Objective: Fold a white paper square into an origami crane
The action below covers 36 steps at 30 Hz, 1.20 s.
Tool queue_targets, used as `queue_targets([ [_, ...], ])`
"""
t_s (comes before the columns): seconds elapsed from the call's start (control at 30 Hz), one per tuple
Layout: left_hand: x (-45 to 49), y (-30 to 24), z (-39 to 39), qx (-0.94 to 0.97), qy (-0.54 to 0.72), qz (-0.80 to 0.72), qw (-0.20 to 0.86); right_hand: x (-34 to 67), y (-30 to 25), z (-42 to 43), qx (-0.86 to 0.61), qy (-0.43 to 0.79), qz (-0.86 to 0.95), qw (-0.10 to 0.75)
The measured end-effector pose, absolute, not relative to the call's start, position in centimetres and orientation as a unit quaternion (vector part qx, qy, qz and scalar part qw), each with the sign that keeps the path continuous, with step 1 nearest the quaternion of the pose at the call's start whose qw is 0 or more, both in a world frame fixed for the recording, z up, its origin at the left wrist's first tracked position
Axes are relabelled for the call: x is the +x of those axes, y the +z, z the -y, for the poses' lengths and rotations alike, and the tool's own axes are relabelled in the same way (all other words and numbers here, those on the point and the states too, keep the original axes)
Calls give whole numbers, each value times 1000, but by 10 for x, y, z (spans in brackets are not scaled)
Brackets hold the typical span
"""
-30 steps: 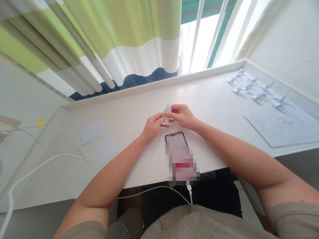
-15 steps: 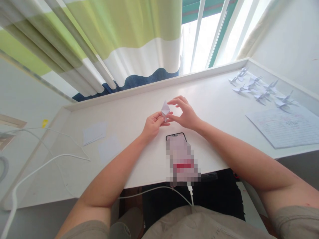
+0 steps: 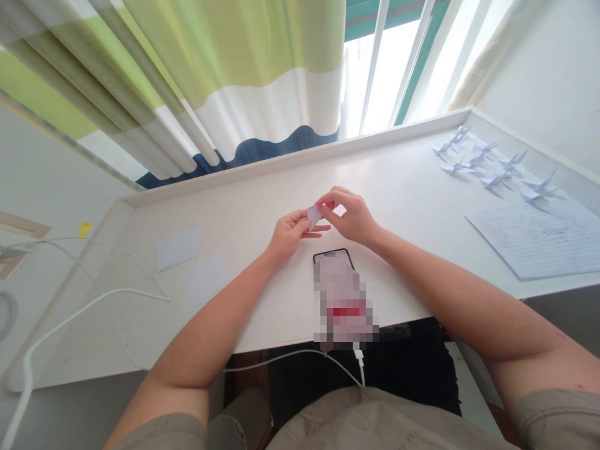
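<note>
A small folded piece of white paper (image 3: 314,214) is held just above the white desk (image 3: 262,300) at its middle. My left hand (image 3: 289,232) pinches its lower left side between thumb and fingers. My right hand (image 3: 349,215) pinches its upper right edge with thumb and forefinger, the other fingers curled. Most of the paper is hidden between the fingertips. A phone (image 3: 338,284) lies flat on the desk just below both hands, plugged into a white cable.
Several folded paper cranes (image 3: 492,165) sit at the far right of the desk, beside a lined written sheet (image 3: 539,240). Two blank white paper squares (image 3: 180,248) lie at the left. White cables (image 3: 94,300) trail across the left side. A striped curtain hangs behind.
My right hand, spread open half a second ago, has closed its thumb and forefinger onto the paper. The paper's upright point has been pressed down, so less of it shows.
</note>
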State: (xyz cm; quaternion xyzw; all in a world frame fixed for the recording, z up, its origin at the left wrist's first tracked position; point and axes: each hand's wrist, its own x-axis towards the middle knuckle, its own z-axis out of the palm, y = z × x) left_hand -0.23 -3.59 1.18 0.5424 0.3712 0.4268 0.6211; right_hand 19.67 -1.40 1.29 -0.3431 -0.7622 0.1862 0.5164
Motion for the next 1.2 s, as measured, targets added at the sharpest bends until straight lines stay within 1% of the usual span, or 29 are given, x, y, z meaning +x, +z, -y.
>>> queue_targets([
  [0.17,-2,8,32,520,449,-372,624,200,13,13,-325,173,790,490],
  [0.4,-3,9,31,481,461,-379,642,206,9,7,-330,188,807,453],
  [0.63,-6,9,29,483,454,-375,648,204,13,9,-344,183,801,455],
  [0.97,0,13,40,551,429,-373,611,198,14,11,-384,207,779,450],
  [1.1,1,14,39,549,417,-374,620,197,11,9,-408,221,769,439],
  [1.2,-1,13,36,530,427,-378,628,197,8,8,-402,225,767,446],
])
